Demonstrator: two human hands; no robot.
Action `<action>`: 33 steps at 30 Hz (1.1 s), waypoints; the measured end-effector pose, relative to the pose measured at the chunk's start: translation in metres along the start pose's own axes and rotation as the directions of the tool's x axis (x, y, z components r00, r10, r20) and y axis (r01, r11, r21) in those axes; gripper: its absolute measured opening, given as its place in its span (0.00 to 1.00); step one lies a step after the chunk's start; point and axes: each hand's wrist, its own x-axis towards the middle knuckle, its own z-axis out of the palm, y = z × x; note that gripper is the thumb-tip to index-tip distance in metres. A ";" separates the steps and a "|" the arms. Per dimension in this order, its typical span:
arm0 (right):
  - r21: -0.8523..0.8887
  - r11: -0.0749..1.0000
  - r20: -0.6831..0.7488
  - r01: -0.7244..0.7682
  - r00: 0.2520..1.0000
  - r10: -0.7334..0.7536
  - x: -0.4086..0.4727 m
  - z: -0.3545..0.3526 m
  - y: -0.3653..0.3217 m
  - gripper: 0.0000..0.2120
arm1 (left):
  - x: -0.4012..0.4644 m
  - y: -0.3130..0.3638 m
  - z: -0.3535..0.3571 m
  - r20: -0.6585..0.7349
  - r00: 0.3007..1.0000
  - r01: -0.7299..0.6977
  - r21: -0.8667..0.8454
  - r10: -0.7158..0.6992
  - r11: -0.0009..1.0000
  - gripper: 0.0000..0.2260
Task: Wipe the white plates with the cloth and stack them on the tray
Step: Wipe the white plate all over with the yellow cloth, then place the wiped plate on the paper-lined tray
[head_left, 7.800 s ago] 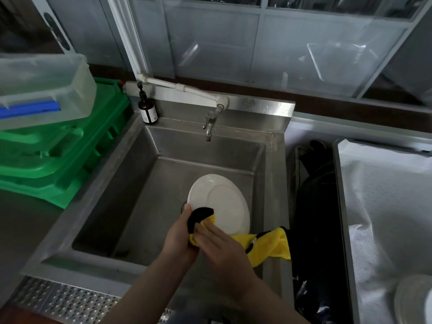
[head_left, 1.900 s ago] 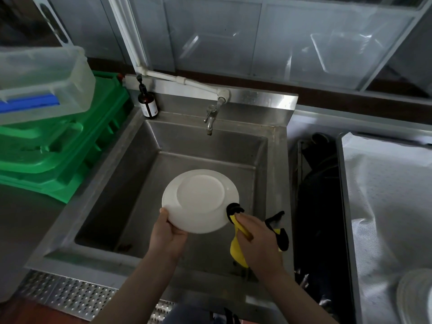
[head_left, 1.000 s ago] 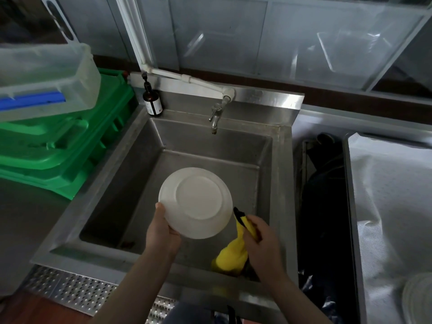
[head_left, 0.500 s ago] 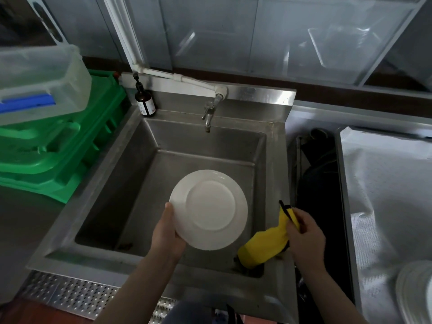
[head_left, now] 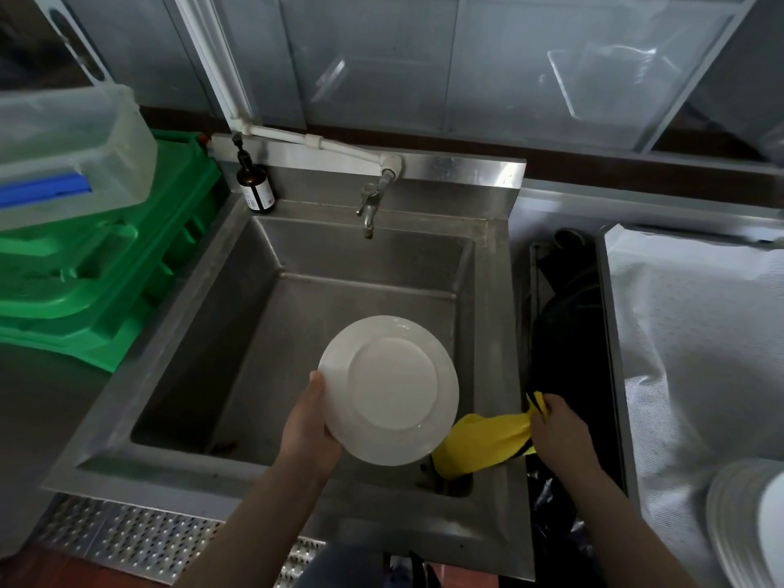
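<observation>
gripping white plate point(head_left: 388, 390) underside-up, left hand point(head_left: 307, 426), right hand point(head_left: 558, 430) fingers pinching yellow cloth point(head_left: 483, 443)

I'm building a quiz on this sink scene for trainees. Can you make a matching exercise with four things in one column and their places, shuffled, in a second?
Things:
1. white plate
2. yellow cloth
3. brown bottle
4. stack of plates

Places:
A. on the sink's back left corner
B. at the lower right, on the white-lined tray
C. held by the left hand over the sink
D. gripped by the right hand, draped over the sink's right rim

Pairs: 1-C, 2-D, 3-A, 4-B
</observation>
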 end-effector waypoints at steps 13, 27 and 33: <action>0.091 0.986 0.062 0.140 0.987 -0.146 -0.032 0.000 -0.048 0.19 | -0.013 -0.004 0.007 0.022 1.000 0.014 -0.009 -0.014 1.000 0.15; 0.821 0.452 0.365 -0.349 0.929 0.055 -0.052 0.027 -0.101 0.21 | -0.017 -0.004 0.009 -0.019 0.999 -0.034 0.157 0.037 0.987 0.13; 0.900 0.322 0.278 -0.294 0.956 0.097 -0.043 0.023 -0.107 0.19 | -0.013 0.007 0.017 0.029 0.994 0.096 0.201 -0.104 0.975 0.14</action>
